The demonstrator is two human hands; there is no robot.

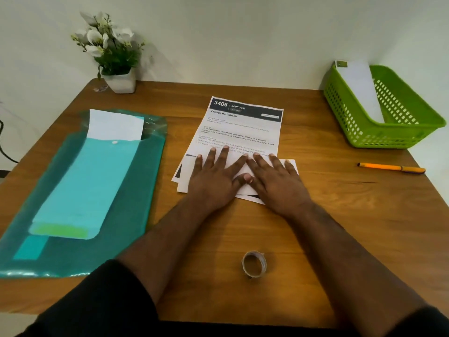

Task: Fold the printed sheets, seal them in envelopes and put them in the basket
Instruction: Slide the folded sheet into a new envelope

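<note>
Tape roll (254,264), envelope (359,91) in basket (398,135)

soft even light, wide-angle bending, slight blur at edges.

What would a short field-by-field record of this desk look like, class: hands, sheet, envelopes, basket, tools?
left hand: flat, fingers spread, pressing the folded part of the sheet
right hand: flat, pressing the same fold beside the left
printed sheet: near end folded over, header "3406 Bedroom" still showing
envelopes: white, sticking out of a green plastic folder on the left
basket: green, far right, one white envelope leaning inside
tape roll: near edge, untouched
pen: orange, right of the sheet
</note>
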